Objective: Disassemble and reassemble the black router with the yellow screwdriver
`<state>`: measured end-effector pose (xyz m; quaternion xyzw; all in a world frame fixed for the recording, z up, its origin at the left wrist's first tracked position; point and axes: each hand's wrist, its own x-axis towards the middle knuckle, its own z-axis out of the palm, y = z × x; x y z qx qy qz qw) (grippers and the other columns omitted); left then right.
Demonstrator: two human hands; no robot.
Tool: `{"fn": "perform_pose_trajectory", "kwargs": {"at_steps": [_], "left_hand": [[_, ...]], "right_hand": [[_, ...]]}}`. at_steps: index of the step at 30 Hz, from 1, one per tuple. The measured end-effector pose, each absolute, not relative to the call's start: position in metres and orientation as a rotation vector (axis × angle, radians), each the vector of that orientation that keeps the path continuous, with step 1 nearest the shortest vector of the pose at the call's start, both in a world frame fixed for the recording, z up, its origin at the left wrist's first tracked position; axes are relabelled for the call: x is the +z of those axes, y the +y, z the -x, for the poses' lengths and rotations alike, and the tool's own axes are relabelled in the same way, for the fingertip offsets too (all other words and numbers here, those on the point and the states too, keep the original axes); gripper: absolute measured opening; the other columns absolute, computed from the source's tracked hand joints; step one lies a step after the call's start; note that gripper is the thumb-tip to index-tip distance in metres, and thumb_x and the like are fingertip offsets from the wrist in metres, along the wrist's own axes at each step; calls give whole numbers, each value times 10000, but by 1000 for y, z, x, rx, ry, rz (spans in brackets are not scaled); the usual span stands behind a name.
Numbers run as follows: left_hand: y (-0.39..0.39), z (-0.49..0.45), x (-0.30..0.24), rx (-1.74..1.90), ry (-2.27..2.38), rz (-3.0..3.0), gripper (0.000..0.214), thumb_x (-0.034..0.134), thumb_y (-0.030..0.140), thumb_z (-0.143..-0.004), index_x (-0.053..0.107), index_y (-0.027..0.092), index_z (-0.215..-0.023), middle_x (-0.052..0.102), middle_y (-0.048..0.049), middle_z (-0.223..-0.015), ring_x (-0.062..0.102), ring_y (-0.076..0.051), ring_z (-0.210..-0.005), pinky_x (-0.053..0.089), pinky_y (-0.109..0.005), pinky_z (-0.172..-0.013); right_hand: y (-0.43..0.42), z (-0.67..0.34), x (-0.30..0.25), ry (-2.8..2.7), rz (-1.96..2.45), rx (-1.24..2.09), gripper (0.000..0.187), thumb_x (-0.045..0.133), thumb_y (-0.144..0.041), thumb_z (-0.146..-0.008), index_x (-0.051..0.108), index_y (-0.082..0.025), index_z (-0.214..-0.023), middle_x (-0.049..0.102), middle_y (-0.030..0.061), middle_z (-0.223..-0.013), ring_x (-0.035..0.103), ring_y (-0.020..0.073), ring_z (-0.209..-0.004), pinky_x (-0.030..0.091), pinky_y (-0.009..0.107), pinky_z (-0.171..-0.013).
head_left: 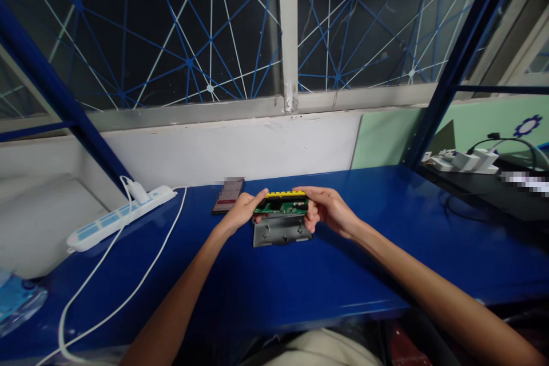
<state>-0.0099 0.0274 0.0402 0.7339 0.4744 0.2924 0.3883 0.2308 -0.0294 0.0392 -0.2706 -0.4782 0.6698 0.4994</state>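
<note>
Both my hands hold a green circuit board (281,206) with a yellow strip of ports along its far edge. My left hand (241,211) grips the board's left end, fingers curled round it. Closed on the right end is my right hand (323,209), thumb on top. The board hovers just above a grey plastic cover (281,231) that lies flat on the blue table (334,274).
A phone (228,195) lies just beyond my left hand. A white power strip (122,214) with a plugged charger and a white cable (111,274) runs along the left. Chargers and cords sit on a dark bench (472,180) at the right. A white wall and windows stand behind.
</note>
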Motion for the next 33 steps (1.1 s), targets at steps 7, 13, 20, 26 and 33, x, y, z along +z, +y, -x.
{"fn": "perform_pose_trajectory", "kwargs": {"at_steps": [7,13,20,26,33], "left_hand": [[31,10,35,784,1173,-1847,683,421,641,-883,528,171,-399,530,-14,-399,486,-118,-427,391,-242,-586],[32,11,37,828,1151,-1832,670,424,652,-875,511,167,-420,516,-6,-402,483,-114,-420,381,-233,-536],[29,8,38,856,1130,-1795,671,424,670,-862,500,167,-424,499,-7,-382,467,-112,-388,377,-235,-492],[27,8,40,920,1159,-1731,641,447,690,-839,490,173,-464,518,-6,-397,467,-108,-353,352,-224,-413],[16,4,47,906,1027,-1762,637,437,658,-867,584,153,-507,614,-49,-479,553,-129,-404,434,-241,-462]], "right_hand": [[-30,-230,38,-1220,581,1636,469,595,-348,-885,546,-92,-1276,663,53,-600,693,227,-576,566,319,-466],[-32,-230,39,-1252,561,1641,478,606,-357,-880,537,-113,-1285,660,41,-601,684,221,-548,571,331,-458],[-32,-228,40,-1242,596,1613,393,627,-450,-852,592,-139,-1091,669,33,-590,673,199,-497,551,291,-432],[-27,-228,35,-1266,766,1584,540,539,-633,-829,520,-148,-592,615,55,-465,600,163,-363,449,224,-324],[-21,-231,30,-1193,893,1523,441,520,-578,-864,528,-163,-714,533,-24,-431,433,93,-289,354,201,-298]]}}
